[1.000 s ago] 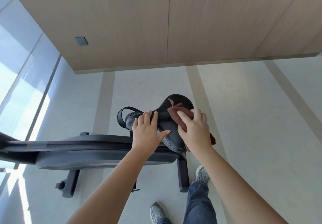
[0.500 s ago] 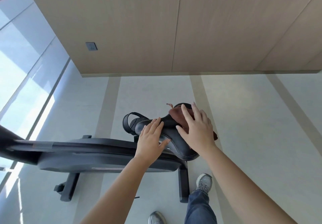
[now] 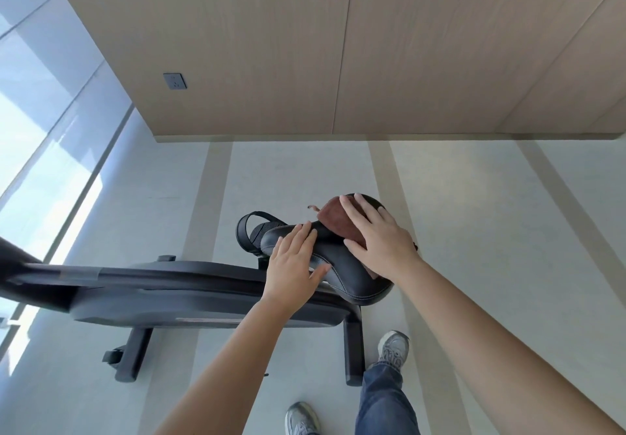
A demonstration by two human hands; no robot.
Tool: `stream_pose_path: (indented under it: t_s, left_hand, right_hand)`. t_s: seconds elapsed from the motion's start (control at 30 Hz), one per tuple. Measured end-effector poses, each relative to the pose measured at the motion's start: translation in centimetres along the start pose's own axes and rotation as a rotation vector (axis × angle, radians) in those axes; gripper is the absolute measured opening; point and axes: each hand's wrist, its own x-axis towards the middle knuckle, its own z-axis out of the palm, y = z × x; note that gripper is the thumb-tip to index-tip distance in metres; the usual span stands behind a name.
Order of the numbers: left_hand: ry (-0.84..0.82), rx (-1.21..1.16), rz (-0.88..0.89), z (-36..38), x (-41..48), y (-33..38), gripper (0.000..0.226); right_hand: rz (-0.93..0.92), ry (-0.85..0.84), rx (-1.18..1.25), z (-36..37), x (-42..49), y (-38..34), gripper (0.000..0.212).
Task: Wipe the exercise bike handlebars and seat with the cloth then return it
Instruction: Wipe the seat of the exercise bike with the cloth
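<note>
- My left hand point(image 3: 294, 263), fingers flat and together, steadies the black seat point(image 3: 342, 265).
- My right hand point(image 3: 379, 236), fingers spread, presses the brown cloth point(image 3: 337, 219) onto the seat's rear to wipe it.

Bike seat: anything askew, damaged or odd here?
Nothing stands out. The black seat looks intact, with no visible tears. The right hand presses the brown cloth flat on the seat's far part; the left hand rests open on its near-left side. The floor shows no spills.
</note>
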Motion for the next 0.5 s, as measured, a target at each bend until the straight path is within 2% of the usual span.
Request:
stream_pose_path:
  t_s: [0.07,0.2,0.3,0.5]
  left_hand:
    - [-0.002,0.004,-0.001,0.0,0.0,0.1,0.063]
    - [-0.01,-0.005,-0.009,0.1,0.0,0.0,0.064]
    - [-0.017,0.009,-0.008,0.0,0.0,0.0,0.064]
    - [-0.041,0.059,-0.015,0.0,-0.4,0.3,0.064]
  right_hand:
    - [0.02,0.009,-0.034,0.2,0.0,0.0,0.075]
    - [-0.02,0.174,-0.125,0.7,-0.6,-0.8,0.07]
    - [-0.048,0.14,-0.162,0.8,-0.3,-0.6,0.069]
    - [0.016,0.124,-0.178,1.3,-0.8,-0.7,0.061]
